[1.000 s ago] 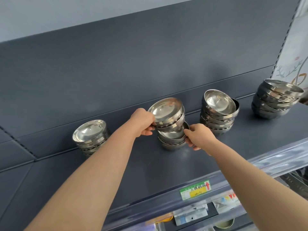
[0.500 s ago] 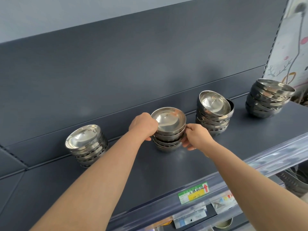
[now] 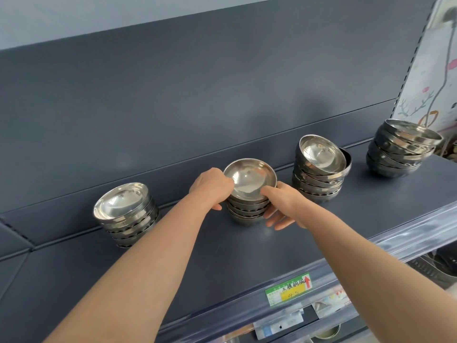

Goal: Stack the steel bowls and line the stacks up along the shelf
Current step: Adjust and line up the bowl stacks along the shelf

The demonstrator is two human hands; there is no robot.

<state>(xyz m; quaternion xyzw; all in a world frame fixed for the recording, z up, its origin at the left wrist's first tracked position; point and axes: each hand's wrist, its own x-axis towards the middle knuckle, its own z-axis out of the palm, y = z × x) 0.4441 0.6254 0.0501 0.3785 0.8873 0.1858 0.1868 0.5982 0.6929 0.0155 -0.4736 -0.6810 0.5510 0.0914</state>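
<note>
Several stacks of steel bowls stand along the dark grey shelf (image 3: 247, 256). The middle stack (image 3: 249, 184) sits between my two hands. My left hand (image 3: 210, 188) grips its left side near the top rim. My right hand (image 3: 282, 206) holds its right side, thumb on the top bowl's rim and fingers spread down the stack. A left stack (image 3: 125, 214) leans against the back panel. A stack to the right (image 3: 319, 169) has a tilted top bowl and an offset bowl behind. A far right stack (image 3: 400, 147) stands near the shelf's end.
The shelf's back panel (image 3: 222, 107) rises right behind the stacks. A clear price rail with a green and yellow label (image 3: 288, 289) runs along the front edge. Metal goods sit on the lower shelf at right (image 3: 435, 268). A patterned wall (image 3: 430, 70) borders the right end.
The bowls my left hand held tilted above the middle stack have come down and nested onto it. Both hands now clasp the stack's sides. The view has shifted slightly.
</note>
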